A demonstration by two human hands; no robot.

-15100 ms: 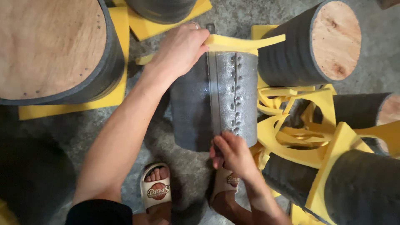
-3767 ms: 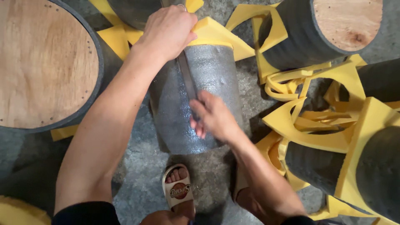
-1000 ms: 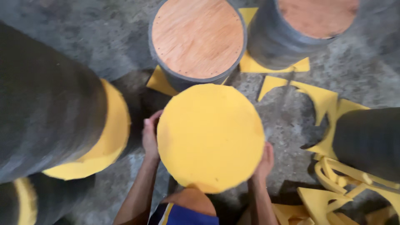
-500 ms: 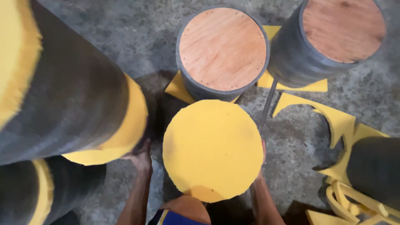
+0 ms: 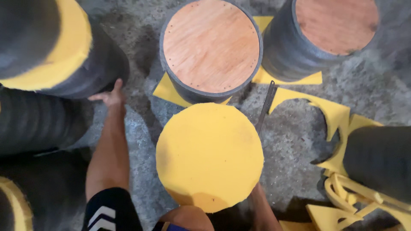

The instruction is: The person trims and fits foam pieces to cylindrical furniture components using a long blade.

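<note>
A round yellow foam disc (image 5: 209, 156) tops an upright cylinder right below me and hides its sides. My left hand (image 5: 109, 96) reaches out to the left, fingers spread, touching the floor at the foot of a dark tilted cylinder with a yellow foam end (image 5: 47, 47). It holds nothing. My right forearm (image 5: 262, 210) runs under the disc's lower right edge, and the hand itself is hidden beneath the foam.
Two grey cylinders with round plywood tops (image 5: 212, 45) (image 5: 336, 23) stand just beyond the disc on yellow foam offcuts. A thin metal blade (image 5: 265, 107) lies on the concrete floor (image 5: 295, 141). Another dark cylinder (image 5: 381, 158) and cut foam scraps (image 5: 332, 113) crowd the right.
My left hand has let go of the yellow-topped cylinder's side and moved out left to the dark tilted cylinder. My right hand has slipped out of sight under the disc.
</note>
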